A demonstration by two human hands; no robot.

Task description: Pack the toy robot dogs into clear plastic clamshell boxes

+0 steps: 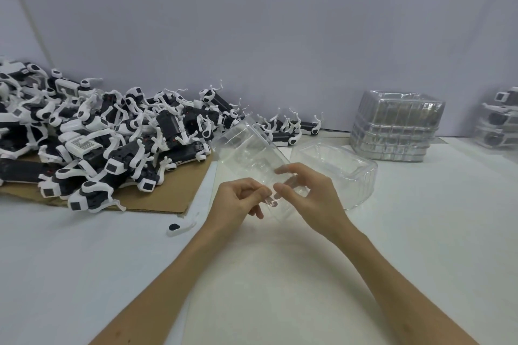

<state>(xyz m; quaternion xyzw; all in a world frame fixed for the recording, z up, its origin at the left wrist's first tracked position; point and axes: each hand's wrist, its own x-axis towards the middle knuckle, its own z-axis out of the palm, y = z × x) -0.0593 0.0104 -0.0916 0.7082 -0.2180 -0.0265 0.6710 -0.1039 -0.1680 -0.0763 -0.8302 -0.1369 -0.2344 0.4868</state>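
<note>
Grip, left hand: fingers curled, pinching the near edge of the clamshell box.
Grip, right hand: thumb and fingertips clamped on the same near edge, just beside the left hand's pinch.
Held thing: the clamshell box tilts up and away from the two pinches, clear of the table. It looks empty, and the hands seem to be working its edge apart.
Dogs to pack: a big heap of toy robot dogs lies off to the left of the grip and beyond it, on a cardboard sheet. None is in either hand.
Second clear box: just right of the grip, resting on the table, also empty as far as can be seen.
Spare boxes: a stack of empty boxes stands well beyond the grip to the right.
Done so far: a few packed boxes with dogs inside sit far right of the grip, at the frame edge. Their count is unclear.
Left to do: judging by the heap, most of the job remains. This box needs opening, a dog laid in, and the lid snapped closed.
Stray part: a loose leg lies on the table, left of the grip and nearer the person.
</note>
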